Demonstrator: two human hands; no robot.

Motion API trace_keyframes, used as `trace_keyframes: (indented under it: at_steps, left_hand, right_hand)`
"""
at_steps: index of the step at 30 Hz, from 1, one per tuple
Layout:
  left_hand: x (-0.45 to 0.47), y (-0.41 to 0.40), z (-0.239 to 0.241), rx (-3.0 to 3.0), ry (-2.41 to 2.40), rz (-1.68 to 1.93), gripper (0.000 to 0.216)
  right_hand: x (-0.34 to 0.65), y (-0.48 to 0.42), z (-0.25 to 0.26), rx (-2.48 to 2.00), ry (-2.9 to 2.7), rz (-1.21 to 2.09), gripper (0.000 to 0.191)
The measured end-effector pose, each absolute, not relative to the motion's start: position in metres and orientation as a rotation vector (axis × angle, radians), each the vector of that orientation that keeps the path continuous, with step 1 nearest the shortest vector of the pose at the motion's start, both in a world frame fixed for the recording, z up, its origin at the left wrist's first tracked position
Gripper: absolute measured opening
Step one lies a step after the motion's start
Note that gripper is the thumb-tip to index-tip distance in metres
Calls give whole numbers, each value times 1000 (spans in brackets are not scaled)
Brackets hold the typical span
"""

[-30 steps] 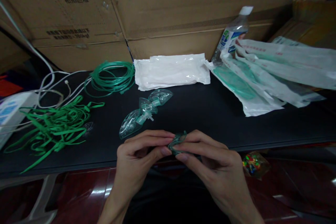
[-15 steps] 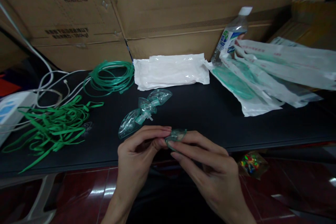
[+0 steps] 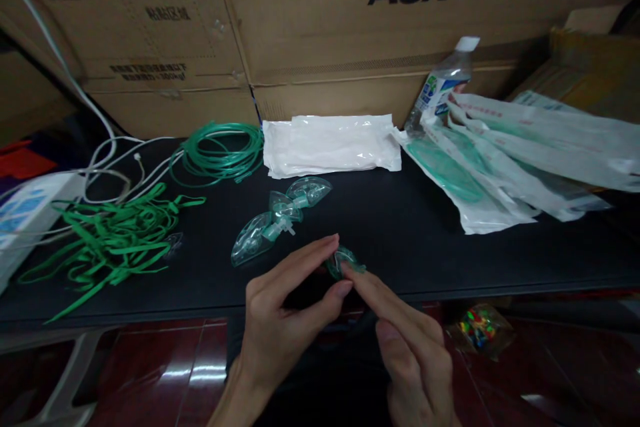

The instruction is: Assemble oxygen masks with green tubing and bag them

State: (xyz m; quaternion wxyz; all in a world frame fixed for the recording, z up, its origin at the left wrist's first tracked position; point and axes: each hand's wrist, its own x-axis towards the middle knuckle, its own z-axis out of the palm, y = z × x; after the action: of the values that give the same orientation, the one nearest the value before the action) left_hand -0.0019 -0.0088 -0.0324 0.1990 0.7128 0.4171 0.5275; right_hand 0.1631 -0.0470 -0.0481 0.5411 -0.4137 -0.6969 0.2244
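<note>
My left hand [image 3: 285, 320] and my right hand [image 3: 405, 340] meet over the front edge of the black table [image 3: 400, 227]. Between their fingertips is a small clear green plastic part [image 3: 344, 260]; both hands pinch it. Just beyond the hands, a few clear green mask pieces [image 3: 277, 217] lie in a row on the table. A coil of green tubing [image 3: 220, 153] sits further back on the left. A heap of green straps [image 3: 110, 240] lies at the left.
A white sealed pouch [image 3: 330, 143] lies at the back centre. Several packaged masks [image 3: 505, 147] are piled at the right beside a water bottle [image 3: 443, 83]. Cardboard boxes [image 3: 350, 20] form a wall behind. White cables [image 3: 110, 160] and a white box [image 3: 25, 213] are at far left.
The view has tilted up slightly. My hands have drawn closer together and nearer to me, and my left fingers have straightened while still pinching the small part.
</note>
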Motion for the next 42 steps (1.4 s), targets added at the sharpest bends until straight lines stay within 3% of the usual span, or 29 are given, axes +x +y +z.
trace_keyframes:
  at_steps: [6,11,16,32,42]
  left_hand:
    - [6,-10,-40,2179,1242,1616,45]
    - [9,-8,-38,2139,1362,1616,39]
    - [10,-5,-31,2161,1298,1559,35]
    - [29,1,-31,1916,1333,1615,30]
    - [29,4,-27,1961,1457,1566,26]
  right_hand:
    - [147,-30,-35,-930,-1525,307,42]
    - [150,-24,-44,-991,-1530,240,54]
    - [155,-18,-43,-1035,-1663,155,38]
    - [162,-3,-47,-1016,-1728,-222,32]
    - [167,1,-52,-966,-1859,-158,31]
